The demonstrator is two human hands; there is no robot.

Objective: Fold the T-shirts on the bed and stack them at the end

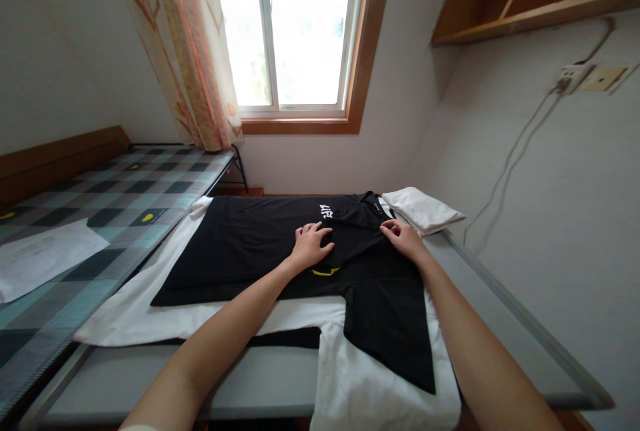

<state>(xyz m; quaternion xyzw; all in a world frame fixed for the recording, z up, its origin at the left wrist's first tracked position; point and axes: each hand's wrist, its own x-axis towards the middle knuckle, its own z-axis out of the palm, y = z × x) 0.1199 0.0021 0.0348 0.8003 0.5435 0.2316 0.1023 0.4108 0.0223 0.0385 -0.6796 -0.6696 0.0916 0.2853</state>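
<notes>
A black T-shirt (240,237) with white lettering and a small yellow mark lies spread out, collar to the right. Under it is a larger white T-shirt (125,307), its sleeve hanging over the near table edge. More black cloth (295,337) shows beneath the white one. My left hand (313,245) rests on the black T-shirt's chest below the lettering, fingers apart. Near the collar, my right hand (404,239) pinches the black fabric between thumb and fingertips. A white folded cloth (423,209) sits just beyond my right hand; whether it joins the white T-shirt I cannot tell.
The clothes lie on a grey table (505,311) with a raised rim against the right wall. On the left stands a bed with a checked cover (165,184), with paper sheets (47,257) on it. A cable (515,151) hangs from a wall socket (575,77).
</notes>
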